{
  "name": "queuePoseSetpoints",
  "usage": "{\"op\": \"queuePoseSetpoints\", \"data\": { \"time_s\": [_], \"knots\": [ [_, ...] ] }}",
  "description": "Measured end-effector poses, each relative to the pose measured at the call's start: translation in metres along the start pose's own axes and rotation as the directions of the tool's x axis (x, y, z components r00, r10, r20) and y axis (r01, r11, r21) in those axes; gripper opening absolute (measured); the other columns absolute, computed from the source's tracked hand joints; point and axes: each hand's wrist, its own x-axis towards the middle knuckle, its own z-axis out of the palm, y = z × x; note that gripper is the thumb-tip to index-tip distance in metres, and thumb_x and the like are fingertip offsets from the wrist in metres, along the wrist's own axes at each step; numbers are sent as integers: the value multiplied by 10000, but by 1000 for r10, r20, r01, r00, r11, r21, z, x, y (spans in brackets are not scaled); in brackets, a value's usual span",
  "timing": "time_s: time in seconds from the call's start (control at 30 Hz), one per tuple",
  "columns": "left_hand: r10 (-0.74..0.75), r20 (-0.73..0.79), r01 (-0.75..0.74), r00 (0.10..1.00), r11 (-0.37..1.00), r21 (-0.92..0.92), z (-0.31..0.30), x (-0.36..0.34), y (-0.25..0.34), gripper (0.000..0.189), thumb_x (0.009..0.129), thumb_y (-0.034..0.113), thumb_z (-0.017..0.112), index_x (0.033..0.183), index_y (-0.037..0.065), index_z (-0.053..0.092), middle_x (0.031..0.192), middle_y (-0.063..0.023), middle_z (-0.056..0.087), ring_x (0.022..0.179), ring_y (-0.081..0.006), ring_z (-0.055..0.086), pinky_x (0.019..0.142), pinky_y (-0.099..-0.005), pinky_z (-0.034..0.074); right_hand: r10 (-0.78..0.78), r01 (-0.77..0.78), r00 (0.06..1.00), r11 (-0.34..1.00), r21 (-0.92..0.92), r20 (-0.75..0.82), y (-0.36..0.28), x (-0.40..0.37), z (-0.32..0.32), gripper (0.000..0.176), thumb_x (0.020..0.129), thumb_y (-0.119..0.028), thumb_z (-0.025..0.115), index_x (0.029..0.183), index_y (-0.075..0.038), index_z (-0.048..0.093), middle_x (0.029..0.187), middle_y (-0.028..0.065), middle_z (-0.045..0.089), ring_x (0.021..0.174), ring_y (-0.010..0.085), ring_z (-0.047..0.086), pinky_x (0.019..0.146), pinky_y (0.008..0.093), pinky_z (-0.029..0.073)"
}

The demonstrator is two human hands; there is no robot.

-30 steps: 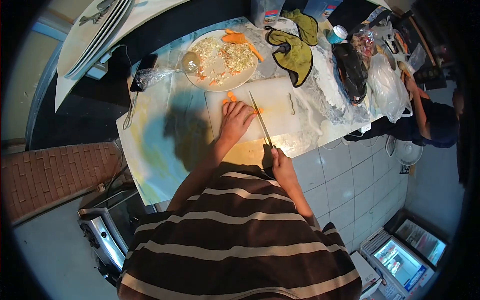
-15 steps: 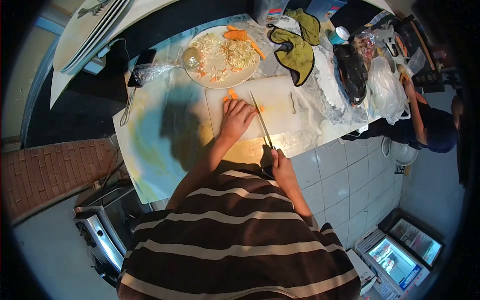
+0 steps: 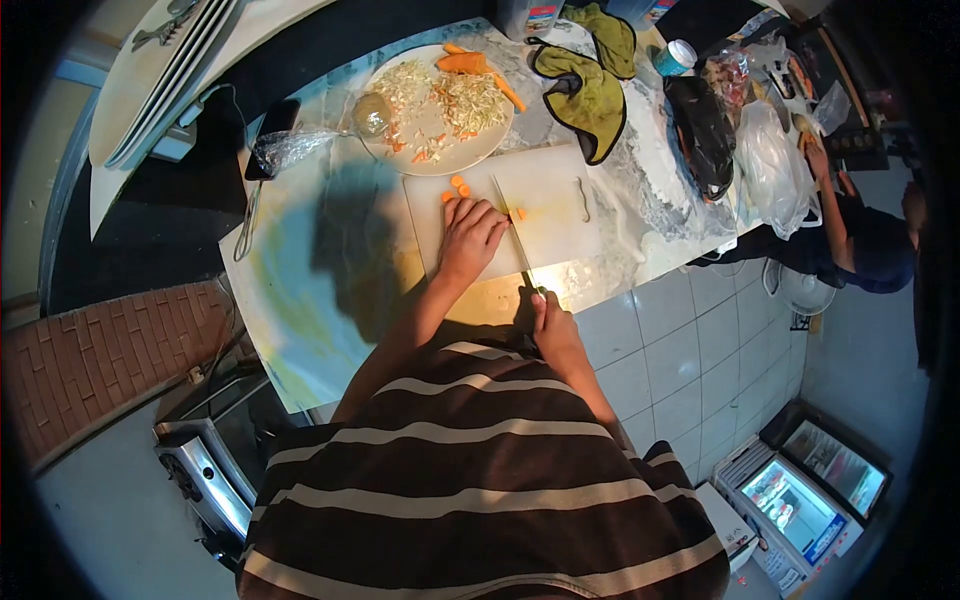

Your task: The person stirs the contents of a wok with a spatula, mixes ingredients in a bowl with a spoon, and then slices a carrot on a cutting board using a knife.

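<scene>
My left hand (image 3: 472, 240) rests on the white cutting board (image 3: 560, 235), its fingers curled over a carrot piece mostly hidden beneath them. In my right hand (image 3: 556, 330) is the handle of a kitchen knife (image 3: 519, 240). The blade lies close by my left fingertips and points toward the far side of the board. Just right of the blade is a small bit of cut carrot (image 3: 519, 214). Several round carrot slices (image 3: 459, 184) lie beyond my left knuckles. Behind the board stands a large plate (image 3: 455, 167) with shredded vegetables (image 3: 475, 103) and larger carrot pieces (image 3: 463, 64).
Green cloths (image 3: 585, 105) lie behind the board. A black bag (image 3: 700, 135), a white plastic bag (image 3: 768, 170) and a can (image 3: 676, 58) stand to the right, near another person (image 3: 860, 240). A phone (image 3: 272, 135) and clear plastic wrap (image 3: 298, 152) are at left.
The knife handle and my right hand have shifted slightly left and toward me. My left hand stays over the carrot. The whole view has shifted a little.
</scene>
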Motion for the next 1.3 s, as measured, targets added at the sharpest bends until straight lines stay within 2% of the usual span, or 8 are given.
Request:
{"op": "queuePoseSetpoints", "data": {
  "time_s": [0.2,0.27,0.37,0.57,0.73,0.8,1.23,1.3],
  "knots": [
    [-30,34,31,999,1000,-6,0,-2,-3,112,822,169,708,813,92,628,848,-35,569,912,-245,533,955,-420,353,57,-62,998,990,-124,-41,-1,3,-3,378,1057,-358,388,1082,-1,510,778,334,622,769,556,584,630,613,463],
    [-31,23,32,999,999,-11,0,-2,-1,111,825,170,706,815,93,627,847,-36,568,913,-245,533,956,-419,353,-46,46,999,999,-7,-23,12,7,-7,422,1059,-370,374,1102,22,523,734,339,619,754,546,606,645,611,482],
    [-34,17,34,999,999,-9,-1,-2,0,106,832,174,702,820,97,631,845,-35,567,915,-242,535,957,-416,352,-47,49,999,993,105,-23,10,3,-16,443,1060,-370,383,1071,42,546,747,346,607,775,548,589,636,590,465],
    [-34,11,34,999,999,-8,0,-2,-1,107,850,197,696,829,105,646,840,-34,563,917,-234,539,956,-406,348,-64,68,997,988,139,-30,5,-6,-18,473,1063,-378,383,1067,60,564,764,355,592,801,553,572,641,575,448],
    [-41,16,41,999,999,-12,-1,-2,-1,113,852,207,699,828,108,650,835,-34,560,913,-233,541,946,-399,348,-60,64,998,988,140,-35,1,-6,-18,463,1065,-374,379,1029,50,560,772,356,590,805,554,570,645,578,446],
    [-45,5,45,999,998,-43,-1,-2,0,89,834,160,714,835,91,658,824,-40,581,880,-245,556,945,-405,360,-56,58,998,987,148,-24,1,-6,-18,460,1066,-372,376,1024,47,560,777,356,591,807,555,569,644,577,446],
    [-22,-13,21,1000,1000,-23,0,-2,-2,102,818,144,721,819,75,644,809,-54,566,872,-258,551,938,-416,370,-10,10,1000,999,48,-6,4,2,-2,471,1065,-397,349,1092,33,542,808,358,614,827,556,584,684,600,458],
    [-39,25,40,999,999,-9,1,-3,-3,110,840,175,691,816,92,622,847,-45,565,932,-251,544,977,-419,348,6,-5,1000,999,43,-6,-1,2,-3,475,1066,-403,349,1073,35,533,813,357,607,845,561,568,683,591,440]
  ]
}}
